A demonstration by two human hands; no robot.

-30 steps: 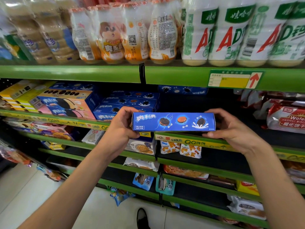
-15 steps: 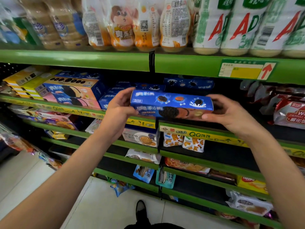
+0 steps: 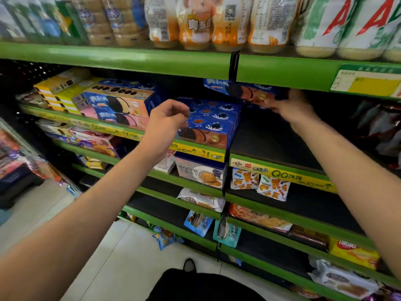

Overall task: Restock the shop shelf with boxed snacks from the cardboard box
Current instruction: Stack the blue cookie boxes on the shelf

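Observation:
A long blue biscuit box [image 3: 236, 91] is held up inside the second shelf bay, just under the green upper shelf edge, tilted with its front face towards me. My right hand [image 3: 290, 106] grips its right end. My left hand [image 3: 167, 124] hangs free in front of a stack of the same blue boxes [image 3: 212, 124] on the green shelf [image 3: 195, 149], fingers loosely curled and holding nothing. The cardboard box is not in view.
Left of the stack lie orange, pink and yellow biscuit boxes [image 3: 117, 103]. Dark bare shelf floor [image 3: 275, 137] lies right of the stack. Bottled drinks [image 3: 217, 22] line the shelf above. Bagged snacks fill the lower shelves [image 3: 273, 187]. My shoe [image 3: 188, 266] shows on the tiled floor.
The blue box went up and back into the shelf bay, to the right. My left hand let go of its left end and dropped away. My right hand still holds it.

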